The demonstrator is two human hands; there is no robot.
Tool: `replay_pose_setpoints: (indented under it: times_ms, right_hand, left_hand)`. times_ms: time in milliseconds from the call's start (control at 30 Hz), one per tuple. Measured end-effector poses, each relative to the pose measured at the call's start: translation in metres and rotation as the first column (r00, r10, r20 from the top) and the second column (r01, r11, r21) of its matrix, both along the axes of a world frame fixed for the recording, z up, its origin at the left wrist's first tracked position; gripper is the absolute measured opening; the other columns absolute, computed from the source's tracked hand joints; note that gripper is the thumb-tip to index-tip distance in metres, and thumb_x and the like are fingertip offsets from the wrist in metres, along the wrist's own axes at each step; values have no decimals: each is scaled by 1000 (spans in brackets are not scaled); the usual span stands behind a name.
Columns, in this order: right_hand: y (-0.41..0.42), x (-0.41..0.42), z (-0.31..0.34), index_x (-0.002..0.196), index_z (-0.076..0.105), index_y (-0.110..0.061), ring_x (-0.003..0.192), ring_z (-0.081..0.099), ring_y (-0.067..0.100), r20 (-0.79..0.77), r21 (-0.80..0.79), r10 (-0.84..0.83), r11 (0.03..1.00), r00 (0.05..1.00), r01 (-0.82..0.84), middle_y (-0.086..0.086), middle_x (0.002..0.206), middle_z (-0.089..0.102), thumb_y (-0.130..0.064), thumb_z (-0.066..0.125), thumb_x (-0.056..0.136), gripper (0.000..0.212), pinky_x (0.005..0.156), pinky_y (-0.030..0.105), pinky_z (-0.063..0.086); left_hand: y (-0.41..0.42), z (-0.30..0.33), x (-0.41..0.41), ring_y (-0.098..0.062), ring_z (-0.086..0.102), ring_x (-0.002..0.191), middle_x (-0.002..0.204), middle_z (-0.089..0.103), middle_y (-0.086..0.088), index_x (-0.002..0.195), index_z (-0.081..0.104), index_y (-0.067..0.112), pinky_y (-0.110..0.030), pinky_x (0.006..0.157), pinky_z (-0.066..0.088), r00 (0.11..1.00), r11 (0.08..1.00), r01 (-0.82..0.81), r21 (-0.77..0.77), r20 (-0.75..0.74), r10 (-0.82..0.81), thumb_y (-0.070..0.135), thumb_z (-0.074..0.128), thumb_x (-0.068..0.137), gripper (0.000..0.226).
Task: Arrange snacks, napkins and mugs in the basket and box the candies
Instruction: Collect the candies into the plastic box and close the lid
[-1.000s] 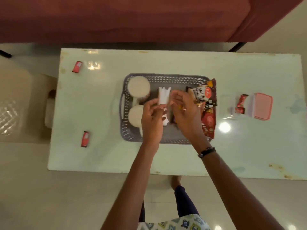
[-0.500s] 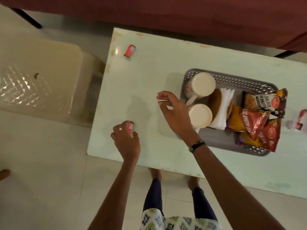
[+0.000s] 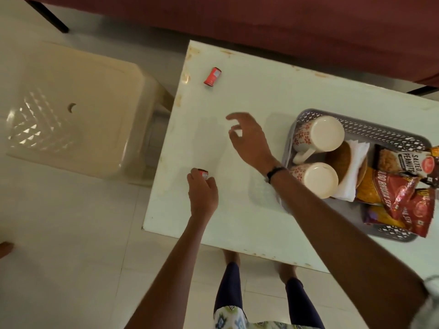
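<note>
My left hand [image 3: 202,193] is closed on a small red candy [image 3: 203,173] near the table's front left edge. My right hand [image 3: 247,138] hovers open over the bare tabletop, fingers spread, pointing toward a second red candy [image 3: 212,76] at the far left corner. The grey basket [image 3: 389,136] on the right holds two white mugs with red flowers [image 3: 318,135] [image 3: 316,179], white napkins [image 3: 354,172] on a brown round thing, and several snack packets [image 3: 401,186]. The candy box is out of view.
The white table [image 3: 249,96] ends close to my left hand. A cream plastic stool [image 3: 71,110] stands left of the table. A dark red sofa [image 3: 261,20] runs along the far side. My legs are below the table's front edge.
Both hands left the napkins in the basket and moved left. The left hand closed on the near candy; the right hand reached further toward the far candy. The camera swung left.
</note>
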State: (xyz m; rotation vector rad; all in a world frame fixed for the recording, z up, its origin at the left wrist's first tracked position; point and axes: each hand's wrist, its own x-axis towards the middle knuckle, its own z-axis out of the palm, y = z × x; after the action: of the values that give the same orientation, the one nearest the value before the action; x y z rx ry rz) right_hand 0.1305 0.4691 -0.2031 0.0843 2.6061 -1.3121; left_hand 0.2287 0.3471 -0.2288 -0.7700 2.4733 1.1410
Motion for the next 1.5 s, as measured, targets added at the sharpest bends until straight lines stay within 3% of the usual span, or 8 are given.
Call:
replay_pose_setpoints:
  times_ms: [300,433,533,700,833,1000,1233,1500]
  right_hand:
    - [-48,-116,-35,146,28,-24,141,20,38,81,505,313,806,946,-310,4,160,6,8,42,87,69,103,41,46]
    - [-59,-117,-47,146,27,-21,144,9,40,105,598,302,742,948,-303,9,159,9,3,37,91,60,105,42,41]
    - [-58,-88,-56,135,41,-7,140,24,32,-15,532,261,819,965,-214,14,150,30,6,36,90,47,102,37,46]
    - [-43,-4,-64,113,57,2,115,50,33,-130,455,286,868,949,-200,15,124,57,19,45,78,41,69,39,60]
    - [-22,50,-53,110,60,-4,111,49,22,-40,250,147,959,988,-132,5,117,58,14,43,80,40,87,25,50]
    - [15,86,-5,100,65,-10,81,51,9,-27,-1,-92,996,995,92,0,99,64,10,52,78,32,78,18,46]
    - [91,123,45,103,65,-12,88,58,-9,91,-269,-436,855,895,444,-10,97,65,0,61,85,22,78,4,45]
    - [228,185,62,109,62,-15,99,65,10,114,-367,-637,686,762,628,-1,105,68,-3,56,91,22,87,32,54]
  left_hand:
    - [-14,21,-54,-15,33,55,63,35,3,75,37,8,-26,53,33,980,950,-194,246,5,199,21,57,86,26]
    - [-22,14,-58,-14,27,52,55,31,2,58,27,13,-28,51,29,986,959,-168,230,15,169,19,53,85,37]
    - [-26,9,-51,-15,28,51,53,31,1,57,28,12,-31,52,28,991,977,-133,168,32,130,19,51,85,38]
    - [-25,4,-29,-17,32,54,54,34,-3,59,33,8,-33,56,31,987,980,-132,146,110,117,18,50,86,33]
    - [-11,11,-16,-16,32,56,56,34,-3,60,35,10,-32,57,32,983,981,-127,149,154,104,18,51,86,31]
    - [23,36,-9,-16,29,55,56,32,0,58,29,14,-35,60,31,990,977,-84,198,127,59,20,52,87,37]
    - [107,78,9,-12,27,56,64,32,0,68,35,16,-24,54,27,993,839,-72,540,116,11,43,41,93,37]
    - [260,108,48,-9,26,56,63,28,-1,72,37,11,-12,43,28,996,742,-93,664,58,73,18,33,93,23]
